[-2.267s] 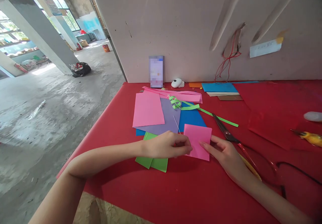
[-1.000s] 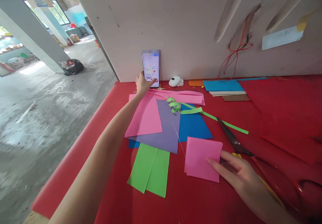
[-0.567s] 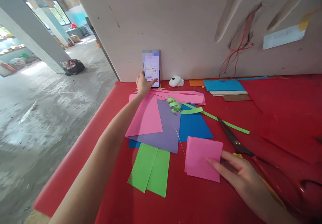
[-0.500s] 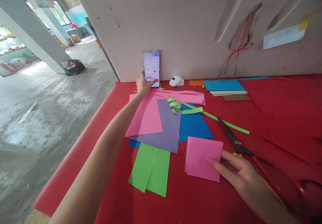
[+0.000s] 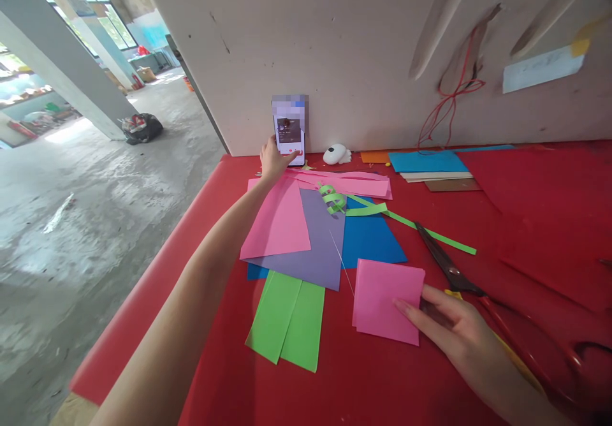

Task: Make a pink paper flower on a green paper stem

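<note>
Now the phone, propped against the wall, shows a dark panel where half a second ago that part was pale. The left hand lays its thumb on the front, fingers at the edge; whether they grip cannot be told. The right hand pinches pink paper over the table, thumb on top. Writing on the wall's label is unreadable; contents of the black bag are unclear.
</note>
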`<action>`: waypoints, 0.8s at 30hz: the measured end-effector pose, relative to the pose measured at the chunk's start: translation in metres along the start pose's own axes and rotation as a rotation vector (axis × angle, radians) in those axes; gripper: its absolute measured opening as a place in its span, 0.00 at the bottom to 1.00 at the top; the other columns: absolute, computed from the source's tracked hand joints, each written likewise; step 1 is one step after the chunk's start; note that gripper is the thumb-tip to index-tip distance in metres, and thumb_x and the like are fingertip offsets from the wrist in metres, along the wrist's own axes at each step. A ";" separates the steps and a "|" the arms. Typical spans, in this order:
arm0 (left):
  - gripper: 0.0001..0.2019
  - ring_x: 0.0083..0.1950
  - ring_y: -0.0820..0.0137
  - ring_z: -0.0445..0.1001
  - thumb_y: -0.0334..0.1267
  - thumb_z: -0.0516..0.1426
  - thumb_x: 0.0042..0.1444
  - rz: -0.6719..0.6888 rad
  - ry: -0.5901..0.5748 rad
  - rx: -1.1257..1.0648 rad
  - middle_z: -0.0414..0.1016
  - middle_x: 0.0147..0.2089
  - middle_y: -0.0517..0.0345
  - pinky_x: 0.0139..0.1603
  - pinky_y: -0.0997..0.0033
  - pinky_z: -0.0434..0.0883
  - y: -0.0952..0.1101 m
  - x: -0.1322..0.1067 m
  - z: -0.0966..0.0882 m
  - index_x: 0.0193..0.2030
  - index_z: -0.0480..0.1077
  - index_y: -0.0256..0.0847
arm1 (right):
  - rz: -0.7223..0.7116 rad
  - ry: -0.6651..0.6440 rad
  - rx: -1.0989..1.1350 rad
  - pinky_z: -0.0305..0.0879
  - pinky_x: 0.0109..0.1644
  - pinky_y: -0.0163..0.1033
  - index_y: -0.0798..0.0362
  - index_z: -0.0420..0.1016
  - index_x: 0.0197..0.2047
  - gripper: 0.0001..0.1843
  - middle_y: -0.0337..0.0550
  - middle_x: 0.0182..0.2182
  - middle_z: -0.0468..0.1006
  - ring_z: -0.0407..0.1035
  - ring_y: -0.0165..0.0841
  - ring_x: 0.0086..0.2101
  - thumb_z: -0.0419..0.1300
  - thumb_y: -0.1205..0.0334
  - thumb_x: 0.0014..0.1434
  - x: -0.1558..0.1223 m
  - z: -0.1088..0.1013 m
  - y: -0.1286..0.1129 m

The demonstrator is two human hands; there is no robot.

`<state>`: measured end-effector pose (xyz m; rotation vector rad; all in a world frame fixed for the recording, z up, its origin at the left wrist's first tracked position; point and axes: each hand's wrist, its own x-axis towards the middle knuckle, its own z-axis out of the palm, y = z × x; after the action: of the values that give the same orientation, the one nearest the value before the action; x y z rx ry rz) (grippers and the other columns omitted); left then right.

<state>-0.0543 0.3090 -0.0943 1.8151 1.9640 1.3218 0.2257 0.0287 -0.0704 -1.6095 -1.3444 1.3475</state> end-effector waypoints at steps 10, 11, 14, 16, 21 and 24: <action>0.15 0.58 0.59 0.65 0.34 0.55 0.57 -0.016 -0.037 -0.079 0.72 0.48 0.52 0.58 0.59 0.63 -0.002 0.000 -0.007 0.52 0.64 0.46 | -0.007 -0.002 0.031 0.72 0.28 0.41 0.49 0.81 0.29 0.17 0.44 0.24 0.80 0.73 0.41 0.27 0.65 0.46 0.40 0.002 0.000 -0.002; 0.15 0.58 0.60 0.66 0.32 0.53 0.58 -0.020 -0.043 -0.089 0.73 0.46 0.53 0.57 0.60 0.63 -0.004 0.000 -0.007 0.52 0.64 0.47 | 0.000 -0.001 0.030 0.72 0.28 0.40 0.49 0.81 0.29 0.17 0.44 0.24 0.80 0.72 0.41 0.27 0.66 0.46 0.40 0.002 0.001 -0.002; 0.16 0.57 0.61 0.66 0.29 0.50 0.59 -0.036 -0.048 -0.119 0.73 0.42 0.55 0.57 0.60 0.63 -0.006 0.002 -0.009 0.53 0.65 0.47 | 0.013 -0.005 0.044 0.72 0.29 0.40 0.49 0.80 0.29 0.17 0.43 0.25 0.80 0.73 0.41 0.28 0.66 0.46 0.39 0.003 0.001 -0.002; 0.14 0.57 0.62 0.67 0.31 0.49 0.61 -0.047 -0.034 -0.136 0.73 0.44 0.55 0.57 0.61 0.64 -0.008 0.004 -0.008 0.52 0.66 0.47 | 0.015 -0.006 0.043 0.72 0.30 0.39 0.49 0.80 0.29 0.17 0.43 0.25 0.79 0.73 0.40 0.28 0.66 0.46 0.39 0.003 0.001 -0.003; 0.11 0.55 0.64 0.70 0.38 0.50 0.64 -0.055 0.010 -0.158 0.72 0.51 0.52 0.57 0.59 0.66 -0.010 0.009 -0.004 0.51 0.68 0.42 | 0.032 -0.015 0.030 0.70 0.29 0.39 0.50 0.79 0.28 0.17 0.43 0.23 0.77 0.72 0.40 0.27 0.65 0.45 0.39 0.001 0.001 -0.002; 0.15 0.53 0.64 0.71 0.43 0.53 0.62 -0.052 0.027 -0.160 0.72 0.53 0.50 0.55 0.54 0.70 -0.012 0.011 -0.002 0.52 0.68 0.38 | 0.029 -0.026 0.028 0.70 0.29 0.39 0.50 0.79 0.28 0.17 0.43 0.23 0.77 0.71 0.39 0.28 0.65 0.46 0.40 0.002 0.001 -0.002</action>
<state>-0.0670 0.3191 -0.0964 1.6705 1.8464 1.4492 0.2244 0.0309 -0.0698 -1.6037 -1.3164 1.4032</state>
